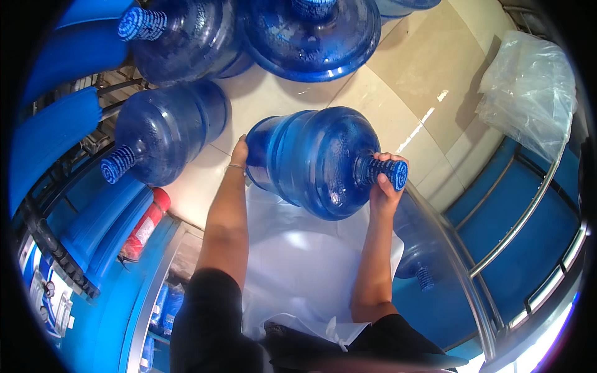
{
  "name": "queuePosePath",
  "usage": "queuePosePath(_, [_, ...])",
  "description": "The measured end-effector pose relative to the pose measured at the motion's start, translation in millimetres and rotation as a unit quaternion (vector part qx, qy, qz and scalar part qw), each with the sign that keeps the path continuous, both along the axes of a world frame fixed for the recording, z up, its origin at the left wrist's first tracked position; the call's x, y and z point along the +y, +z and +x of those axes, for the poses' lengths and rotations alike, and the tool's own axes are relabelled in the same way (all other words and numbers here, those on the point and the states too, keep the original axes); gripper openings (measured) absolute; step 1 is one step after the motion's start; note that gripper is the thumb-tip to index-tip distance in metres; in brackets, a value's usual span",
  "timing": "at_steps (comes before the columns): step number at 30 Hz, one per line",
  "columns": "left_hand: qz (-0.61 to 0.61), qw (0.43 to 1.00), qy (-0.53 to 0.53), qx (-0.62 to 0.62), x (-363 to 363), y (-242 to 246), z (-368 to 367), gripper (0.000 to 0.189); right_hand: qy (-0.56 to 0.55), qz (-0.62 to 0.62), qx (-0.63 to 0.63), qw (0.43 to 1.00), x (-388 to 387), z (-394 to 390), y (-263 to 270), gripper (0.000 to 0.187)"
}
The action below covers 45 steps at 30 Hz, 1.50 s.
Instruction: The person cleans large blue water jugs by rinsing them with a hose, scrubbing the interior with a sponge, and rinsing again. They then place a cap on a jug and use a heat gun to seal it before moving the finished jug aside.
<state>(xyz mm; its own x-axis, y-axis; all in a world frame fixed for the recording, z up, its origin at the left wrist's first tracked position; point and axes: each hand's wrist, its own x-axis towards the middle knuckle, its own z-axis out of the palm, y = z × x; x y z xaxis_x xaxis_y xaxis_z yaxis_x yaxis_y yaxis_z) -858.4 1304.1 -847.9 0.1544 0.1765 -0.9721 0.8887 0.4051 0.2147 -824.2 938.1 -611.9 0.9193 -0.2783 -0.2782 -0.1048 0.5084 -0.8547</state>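
Note:
A large blue plastic water jug (322,158) is held on its side in front of me, over the tiled floor, with its neck to the right. My left hand (239,154) supports the flat base end; most of its fingers are hidden behind the jug. My right hand (386,198) is wrapped around the neck, thumb near the cap, which has a printed blue cover (399,175). Below the jug, a white apron (298,261) covers my front. To the left, another capped blue jug (163,133) stands near my left hand without touching it.
More capped jugs (312,42) stand at the top. A metal railing (517,226) curves along the right, with clear plastic bags (527,93) on it. Another jug (415,247) is beside my right arm. At left are blue pipe-like parts (56,135) and a red cylinder (148,224).

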Motion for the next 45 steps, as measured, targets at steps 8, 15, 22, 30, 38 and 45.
queuePosePath(8, [0.301,0.747,-0.439,-0.400,-87.9,260.9,51.0,0.049,-0.141,-0.029,0.096,0.985,55.9,-15.9,35.9,0.063])
queuePosePath(15, [0.393,0.716,-0.496,-0.296,-87.0,286.4,62.6,0.047,0.289,-0.490,0.113,0.814,66.4,-21.6,102.0,0.061])
queuePosePath(22, [0.484,0.640,-0.563,-0.197,-9.4,311.9,86.8,0.043,0.327,-0.487,0.070,0.807,166.9,10.4,122.6,0.056])
queuePosePath(30, [0.334,0.736,-0.545,-0.223,-4.8,400.1,1.7,0.041,0.481,-0.497,0.216,0.689,200.3,13.6,138.3,0.085])
queuePosePath(38, [0.121,0.654,-0.682,-0.304,-106.2,535.6,-33.8,0.040,0.495,-0.473,0.216,0.696,24.6,-37.9,240.3,0.080])
queuePosePath(45, [0.162,0.541,-0.709,-0.422,-148.2,637.3,4.0,0.040,0.399,-0.539,0.148,0.727,-35.6,-9.8,373.3,0.055])
